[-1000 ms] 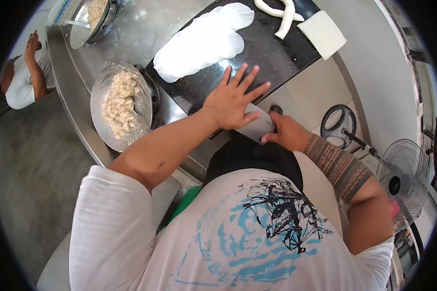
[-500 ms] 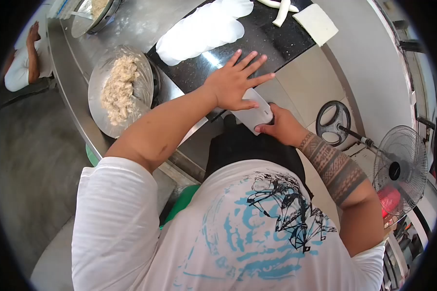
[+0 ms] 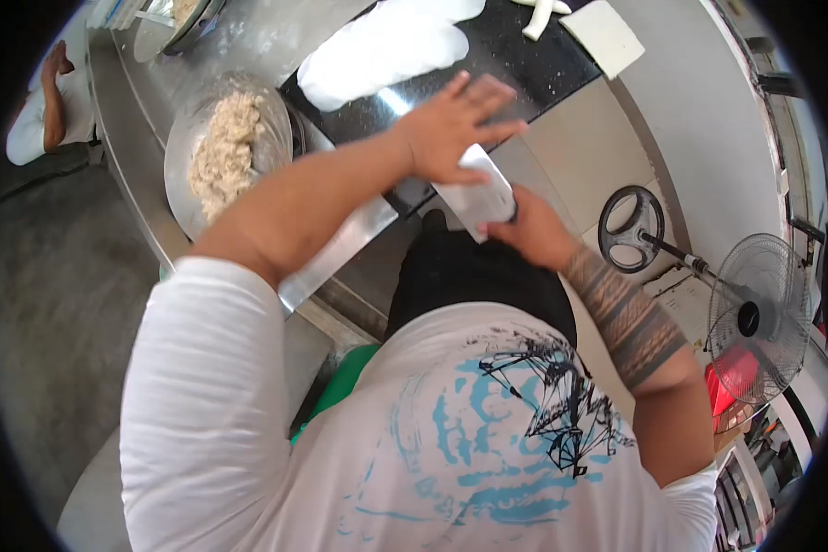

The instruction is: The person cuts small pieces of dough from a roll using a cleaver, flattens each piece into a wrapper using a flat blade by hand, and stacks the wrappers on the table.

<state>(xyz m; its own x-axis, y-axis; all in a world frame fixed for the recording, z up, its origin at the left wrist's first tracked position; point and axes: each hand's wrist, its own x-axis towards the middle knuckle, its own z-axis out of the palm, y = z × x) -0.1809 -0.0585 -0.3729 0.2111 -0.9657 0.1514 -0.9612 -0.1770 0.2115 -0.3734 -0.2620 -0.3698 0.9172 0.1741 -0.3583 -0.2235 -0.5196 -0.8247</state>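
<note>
My right hand grips a broad, pale cleaver by its end; most of the handle is hidden in my fist. Over the upper part of the blade, my left hand is held open, fingers spread and blurred. Its thumb lies across the blade edge; whether it touches cannot be told. Just beyond the hands is a black stone slab bearing overlapping thin white dough rounds. Strips of white dough and a folded white cloth lie at the slab's far right.
Left of the slab, a bowl of chunky pale filling stands on the steel counter. Another bowl is further back. A hand wheel and a standing fan are at right. Another person is far left.
My left hand and forearm have shifted slightly up, the fingers now blurred. The cleaver has tilted, its face brighter. My right hand keeps its grip, and the view has moved a little.
</note>
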